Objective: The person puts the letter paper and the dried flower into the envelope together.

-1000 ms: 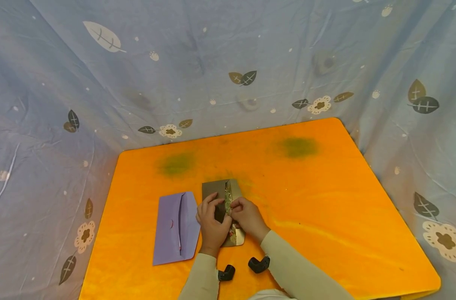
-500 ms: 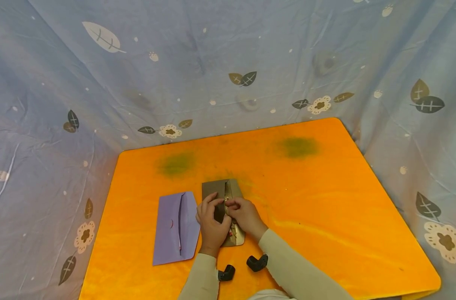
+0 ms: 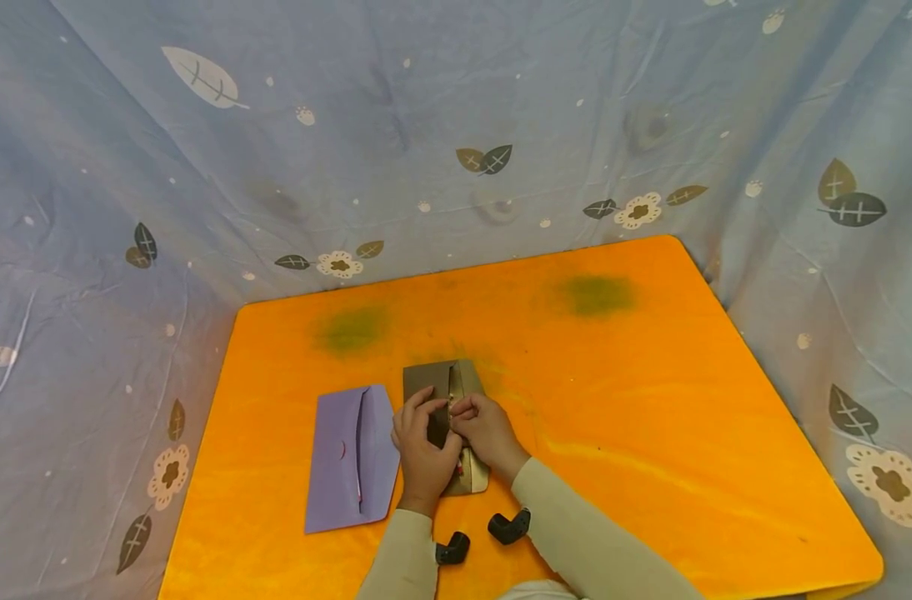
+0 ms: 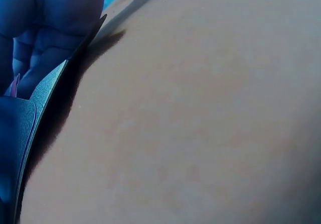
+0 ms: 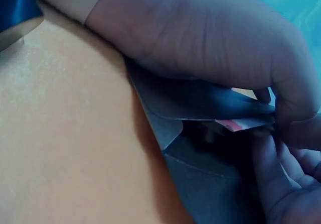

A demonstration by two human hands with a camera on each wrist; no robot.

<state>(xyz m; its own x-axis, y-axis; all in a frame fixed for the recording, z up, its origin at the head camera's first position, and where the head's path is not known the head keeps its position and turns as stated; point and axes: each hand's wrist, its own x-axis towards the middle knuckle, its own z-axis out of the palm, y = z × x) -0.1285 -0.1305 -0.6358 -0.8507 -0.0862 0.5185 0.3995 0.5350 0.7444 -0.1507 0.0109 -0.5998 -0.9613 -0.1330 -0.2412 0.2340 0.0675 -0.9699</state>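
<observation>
A bronze-brown envelope (image 3: 426, 379) lies on the table, its flap folded out to the right. My left hand (image 3: 428, 454) rests across it, with fingers and thumb curled at the mouth, and holds the near edge. From the right, my right hand (image 3: 489, 429) reaches in and pinches a thin card at the opening. In the right wrist view a strip of this card (image 5: 231, 125), printed pink and white, shows in the mouth; the rest is hidden inside the envelope and behind my fingers. A corner of the envelope (image 4: 47, 91) also appears in the left wrist view.
Just left of my hands lies a purple envelope (image 3: 336, 458), its flap also out to the right, with a thin reddish edge showing at its mouth. An orange cloth covers the table (image 3: 651, 400). A patterned blue-grey curtain (image 3: 426, 125) surrounds the back and sides.
The gold patterned strip that showed between my hands has mostly gone down into the envelope. My right hand has moved slightly left; my left hand stays in place.
</observation>
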